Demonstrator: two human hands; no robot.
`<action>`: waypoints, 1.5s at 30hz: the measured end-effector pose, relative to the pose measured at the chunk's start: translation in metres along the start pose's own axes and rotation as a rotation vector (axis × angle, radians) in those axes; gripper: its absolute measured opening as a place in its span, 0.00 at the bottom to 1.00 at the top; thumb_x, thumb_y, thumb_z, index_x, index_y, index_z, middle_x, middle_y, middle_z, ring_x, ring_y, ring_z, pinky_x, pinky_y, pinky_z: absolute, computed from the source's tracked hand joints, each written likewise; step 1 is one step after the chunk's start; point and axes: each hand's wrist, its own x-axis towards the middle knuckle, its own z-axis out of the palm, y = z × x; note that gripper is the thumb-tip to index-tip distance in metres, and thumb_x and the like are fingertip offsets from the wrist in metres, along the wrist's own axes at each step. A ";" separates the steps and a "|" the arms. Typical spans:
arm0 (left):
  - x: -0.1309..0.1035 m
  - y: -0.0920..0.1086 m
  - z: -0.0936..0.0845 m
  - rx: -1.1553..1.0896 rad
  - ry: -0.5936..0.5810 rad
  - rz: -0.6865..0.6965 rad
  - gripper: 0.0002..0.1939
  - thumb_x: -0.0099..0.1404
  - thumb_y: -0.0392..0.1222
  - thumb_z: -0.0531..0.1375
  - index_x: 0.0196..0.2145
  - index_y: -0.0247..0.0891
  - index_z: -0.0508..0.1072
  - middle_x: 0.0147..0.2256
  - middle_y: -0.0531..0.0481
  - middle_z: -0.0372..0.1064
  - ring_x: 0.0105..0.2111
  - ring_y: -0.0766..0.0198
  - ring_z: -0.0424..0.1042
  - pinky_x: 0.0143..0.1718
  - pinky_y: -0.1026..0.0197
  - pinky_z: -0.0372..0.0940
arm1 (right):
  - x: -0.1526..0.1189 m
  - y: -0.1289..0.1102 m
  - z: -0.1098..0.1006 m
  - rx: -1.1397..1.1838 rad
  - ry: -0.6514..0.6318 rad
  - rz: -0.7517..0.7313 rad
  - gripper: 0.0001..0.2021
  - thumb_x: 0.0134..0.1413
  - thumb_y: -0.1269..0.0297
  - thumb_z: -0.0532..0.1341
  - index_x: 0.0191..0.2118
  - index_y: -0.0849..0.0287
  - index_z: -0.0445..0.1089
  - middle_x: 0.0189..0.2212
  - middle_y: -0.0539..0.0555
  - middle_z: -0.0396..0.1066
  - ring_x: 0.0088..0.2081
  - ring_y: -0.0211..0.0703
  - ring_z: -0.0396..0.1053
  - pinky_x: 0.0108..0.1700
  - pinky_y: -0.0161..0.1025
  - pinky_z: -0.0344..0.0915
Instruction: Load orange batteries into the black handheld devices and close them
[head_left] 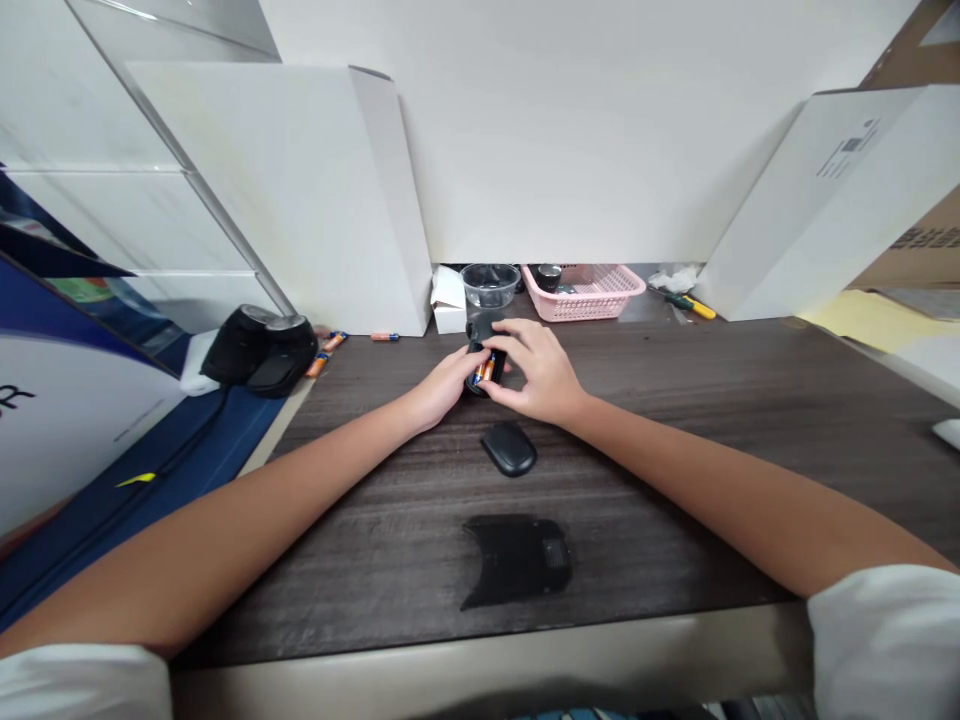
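Observation:
My left hand (444, 388) is closed around a small black device (474, 330) with an open battery compartment, its thumb over the side. Two orange-and-blue batteries (485, 370) show side by side in that compartment. My right hand (541, 372) curves over the same device, with thumb and forefinger at opposite ends of a battery. The fingers hide much of the device, so its kind does not show. Just nearer to me lies a smooth black rounded cover (510, 449). Closer to the table's front edge is a flat black panel (521, 560) with one curved-in end.
Loose batteries (322, 358) lie at the left back. Beyond my hands stand a small white box (448, 300), a clear plastic bowl (490, 290) and a pink basket (589, 305). A yellow-handled tool (697, 306) is at the right back. Tall white boxes (300, 200) flank the table (675, 400).

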 end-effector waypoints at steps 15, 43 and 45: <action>0.011 -0.007 -0.014 0.054 0.334 0.081 0.14 0.65 0.48 0.65 0.45 0.37 0.74 0.41 0.47 0.79 0.41 0.59 0.76 0.49 0.58 0.68 | -0.001 0.000 0.001 -0.048 -0.122 -0.048 0.09 0.63 0.69 0.61 0.45 0.55 0.77 0.38 0.55 0.77 0.40 0.49 0.72 0.46 0.46 0.64; 0.002 0.006 -0.013 0.131 0.385 0.006 0.11 0.59 0.47 0.62 0.35 0.36 0.75 0.35 0.42 0.81 0.27 0.62 0.73 0.19 0.65 0.62 | -0.001 -0.014 -0.006 0.214 -0.577 -0.055 0.34 0.57 0.36 0.73 0.61 0.53 0.74 0.51 0.58 0.81 0.49 0.55 0.79 0.48 0.46 0.70; 0.001 0.006 -0.014 0.119 0.372 -0.002 0.12 0.59 0.47 0.63 0.36 0.36 0.76 0.35 0.43 0.81 0.27 0.63 0.72 0.19 0.65 0.61 | -0.001 -0.013 -0.004 0.211 -0.566 -0.025 0.33 0.57 0.37 0.73 0.60 0.54 0.75 0.48 0.58 0.81 0.46 0.53 0.79 0.47 0.46 0.71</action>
